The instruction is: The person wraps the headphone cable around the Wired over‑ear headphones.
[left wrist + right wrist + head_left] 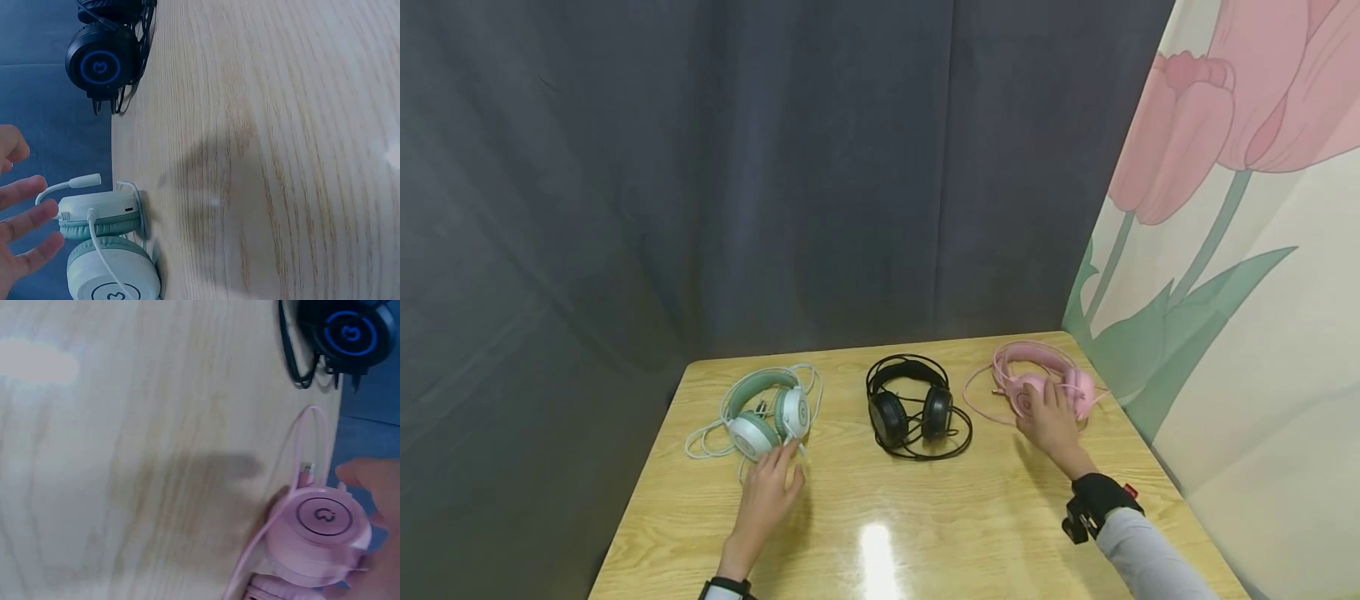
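A mint-and-white headset (748, 435) lies at the left, its cable looped around it. My left hand (766, 490) is at its near side with fingers extended. In the left wrist view, those fingers (31, 215) are spread beside the white microphone boom (84, 180), gripping nothing. At the right lies a pink headset (1078, 392) with its cable. My right hand (1051, 423) reaches over it, fingertips at the ear cups. In the right wrist view, the thumb and loosely bent fingers are around the edge of one pink ear cup (322, 531), partly out of frame.
Between the two hands a black headset (891, 417) lies with its cable coiled around it. All three headsets are near the back of the wooden table (955, 525). A dark curtain (820, 183) hangs behind, and a tulip-patterned wall (1247, 350) borders the right side.
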Demonstrator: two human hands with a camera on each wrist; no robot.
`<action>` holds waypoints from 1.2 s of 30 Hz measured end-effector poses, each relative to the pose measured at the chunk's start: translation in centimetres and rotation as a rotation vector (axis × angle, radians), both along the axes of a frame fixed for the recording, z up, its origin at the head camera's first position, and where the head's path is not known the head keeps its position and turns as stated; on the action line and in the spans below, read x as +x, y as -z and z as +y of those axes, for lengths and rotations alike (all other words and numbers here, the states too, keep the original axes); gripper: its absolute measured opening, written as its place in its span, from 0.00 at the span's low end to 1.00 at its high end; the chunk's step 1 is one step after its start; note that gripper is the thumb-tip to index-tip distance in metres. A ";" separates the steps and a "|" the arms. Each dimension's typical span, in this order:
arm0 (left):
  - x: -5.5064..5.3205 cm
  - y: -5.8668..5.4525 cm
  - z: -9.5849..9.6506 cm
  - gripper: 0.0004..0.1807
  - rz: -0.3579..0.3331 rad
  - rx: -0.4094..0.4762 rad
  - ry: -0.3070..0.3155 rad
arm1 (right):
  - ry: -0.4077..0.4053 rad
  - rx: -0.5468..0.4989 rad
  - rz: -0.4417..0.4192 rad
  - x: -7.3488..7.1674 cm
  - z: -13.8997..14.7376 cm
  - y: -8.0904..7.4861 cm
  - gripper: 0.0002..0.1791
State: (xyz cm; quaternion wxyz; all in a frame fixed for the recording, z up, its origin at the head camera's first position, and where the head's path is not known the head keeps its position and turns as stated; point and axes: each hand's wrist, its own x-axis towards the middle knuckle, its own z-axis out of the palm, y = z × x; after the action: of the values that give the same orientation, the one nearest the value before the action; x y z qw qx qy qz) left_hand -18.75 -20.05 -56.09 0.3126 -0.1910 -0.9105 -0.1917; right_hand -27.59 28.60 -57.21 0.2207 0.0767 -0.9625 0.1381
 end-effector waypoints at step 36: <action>-0.2 0.1 0.9 0.15 -0.108 0.320 0.025 | -0.061 -0.234 0.157 3.7 1.1 -2.1 0.35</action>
State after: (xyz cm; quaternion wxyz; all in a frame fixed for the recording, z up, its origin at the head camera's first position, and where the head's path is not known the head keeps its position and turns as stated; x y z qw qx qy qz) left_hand -18.91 -19.15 -56.18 0.2873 -0.1397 -0.8814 -0.3479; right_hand -23.89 29.74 -55.11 0.2983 0.0900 -0.9168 0.2497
